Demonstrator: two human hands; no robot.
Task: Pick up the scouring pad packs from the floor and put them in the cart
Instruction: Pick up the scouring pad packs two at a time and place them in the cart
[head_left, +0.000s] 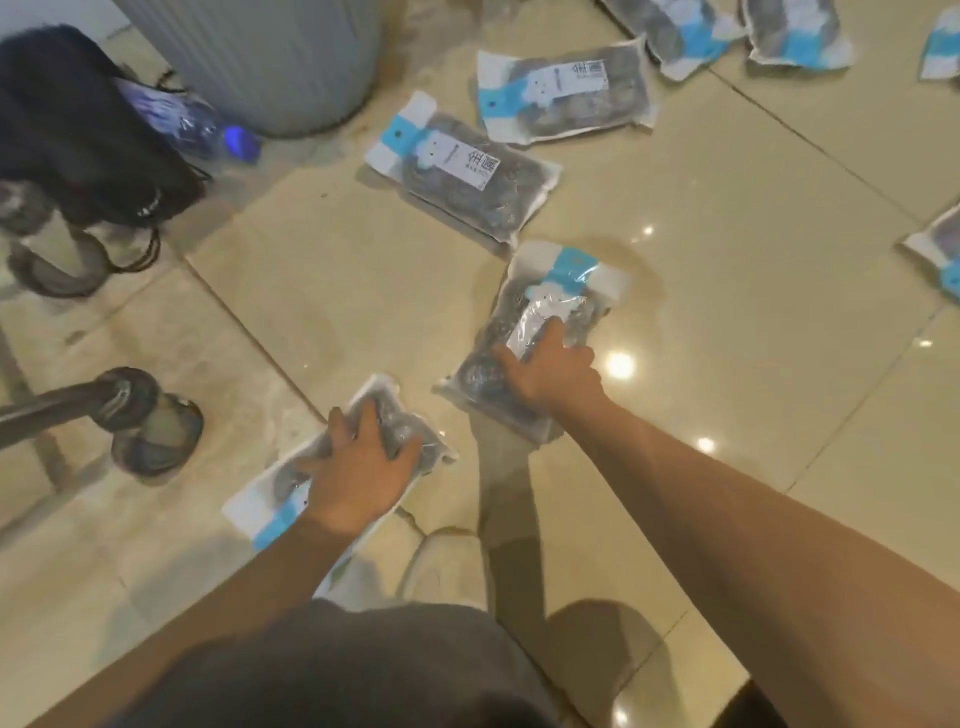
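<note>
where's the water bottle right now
The water bottle lies on the floor at upper left of the head view, between the black bag and the grey bin.

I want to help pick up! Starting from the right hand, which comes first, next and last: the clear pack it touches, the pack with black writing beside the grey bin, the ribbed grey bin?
1. Clear scouring pad pack, under the right hand.
2. Pack with black writing, ahead and left.
3. Ribbed grey bin, far upper left.

A floor of large glossy beige stone tiles (727, 208), divided by thin dark grout lines, was seen throughout, and small bright ceiling-light reflections (621, 364) were scattered over it. A pale grey ribbed cylindrical bin (270, 57) was placed at the top left, with a black fabric bag (67, 130) slumped beside it.
</note>
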